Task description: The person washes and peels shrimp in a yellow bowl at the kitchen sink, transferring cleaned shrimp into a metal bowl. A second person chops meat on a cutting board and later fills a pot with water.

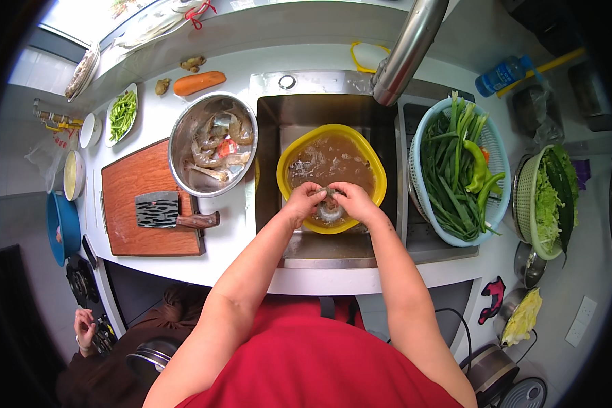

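Note:
My left hand (304, 202) and my right hand (352, 201) meet over the near rim of a yellow basin (381, 178) that sits in the steel sink (272, 170). Together they pinch a small grey shrimp (330, 194). The basin holds murky brownish water with more shrimp lying in it. To the left of the sink, on the white counter, stands a steel bowl (178, 146) with several peeled shrimp and a red scrap.
A wooden cutting board (136, 183) carries a cleaver (164, 211). A blue basket (425, 211) of green onions and peppers sits right of the sink, a white colander (523, 211) of greens beyond. The tap (408, 51) hangs overhead. Another person's hand (85, 330) shows lower left.

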The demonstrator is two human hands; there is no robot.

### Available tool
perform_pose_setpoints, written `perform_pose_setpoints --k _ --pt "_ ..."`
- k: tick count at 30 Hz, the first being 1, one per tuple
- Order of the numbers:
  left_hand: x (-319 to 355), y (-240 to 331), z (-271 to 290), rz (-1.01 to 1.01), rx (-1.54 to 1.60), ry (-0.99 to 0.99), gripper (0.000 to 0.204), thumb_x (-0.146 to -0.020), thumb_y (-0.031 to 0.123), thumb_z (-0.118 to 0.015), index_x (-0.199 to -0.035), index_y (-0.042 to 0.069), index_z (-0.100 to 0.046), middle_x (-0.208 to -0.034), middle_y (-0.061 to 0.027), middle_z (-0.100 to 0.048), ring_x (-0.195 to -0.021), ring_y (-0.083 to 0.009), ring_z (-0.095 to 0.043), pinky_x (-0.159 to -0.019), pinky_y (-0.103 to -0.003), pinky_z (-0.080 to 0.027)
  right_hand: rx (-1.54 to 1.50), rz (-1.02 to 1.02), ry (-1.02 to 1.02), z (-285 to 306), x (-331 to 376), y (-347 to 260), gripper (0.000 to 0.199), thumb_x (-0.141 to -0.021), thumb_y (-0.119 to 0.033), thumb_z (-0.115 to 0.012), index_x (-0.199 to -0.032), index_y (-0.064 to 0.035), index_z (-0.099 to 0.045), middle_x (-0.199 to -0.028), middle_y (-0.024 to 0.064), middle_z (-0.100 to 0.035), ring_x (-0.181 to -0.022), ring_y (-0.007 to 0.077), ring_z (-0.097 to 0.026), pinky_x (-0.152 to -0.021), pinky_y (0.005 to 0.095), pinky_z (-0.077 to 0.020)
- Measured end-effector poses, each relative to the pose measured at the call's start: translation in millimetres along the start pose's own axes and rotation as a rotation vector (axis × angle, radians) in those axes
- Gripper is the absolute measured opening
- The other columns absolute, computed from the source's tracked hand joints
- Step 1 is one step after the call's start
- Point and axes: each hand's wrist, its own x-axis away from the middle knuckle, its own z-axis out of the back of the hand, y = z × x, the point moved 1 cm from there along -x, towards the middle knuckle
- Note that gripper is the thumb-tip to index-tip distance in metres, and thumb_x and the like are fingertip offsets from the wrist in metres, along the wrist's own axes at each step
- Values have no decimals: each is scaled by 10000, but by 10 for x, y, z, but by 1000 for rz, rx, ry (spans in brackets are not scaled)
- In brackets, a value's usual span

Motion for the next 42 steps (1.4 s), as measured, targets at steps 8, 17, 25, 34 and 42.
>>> perform_pose_setpoints --k 8,17,25,34,42 --pt "-122 -157 87 -400 -330 41 215 -838 144 -597 -1026 59 -536 -809 -48 -624 -770 -180 -591 -712 -283 -463 549 174 17 -90 26 -149 200 -822 -101 -499 -967 29 -545 -957 228 -568 -914 403 -532 -792 422 -444" --pt "107 88 -179 -550 -1039 278 260 -777 114 -599 -1032 67 -617 -895 -162 -639 -881 -337 -590 -804 -399 -427 86 122 260 -263 -132 179 187 -821 -87 -521 -975 10 -566 -894 173 -600 -819 299 -592 -725 372 -467" --pt "26 15 -113 -581 -855 330 207 -777 96 -614 -979 61 -638 -867 -157 -645 -851 -320 -605 -799 -384 -437 -803 -143 367 -369 -199 121 131 -876 -48 -498 -973 -31 -585 -862 26 -594 -732 98 -555 -648 213 -462" --pt "118 95 -129 -514 -718 338 189 -791 66 -619 -978 37 -626 -894 -154 -647 -824 -244 -631 -757 -304 -471 -1108 -144 504 -248 -195 168 122 -870 -34 -520 -974 -39 -583 -821 13 -582 -675 79 -535 -585 185 -461" --pt "-394 -112 116 -259 -626 444 231 -811 99 -561 -1033 56 -609 -960 -150 -637 -890 -258 -619 -790 -325 -469 -539 -218 721 73 -375 483 291 -842 22 -464 -1099 -80 -554 -906 49 -572 -695 121 -537 -606 243 -475"
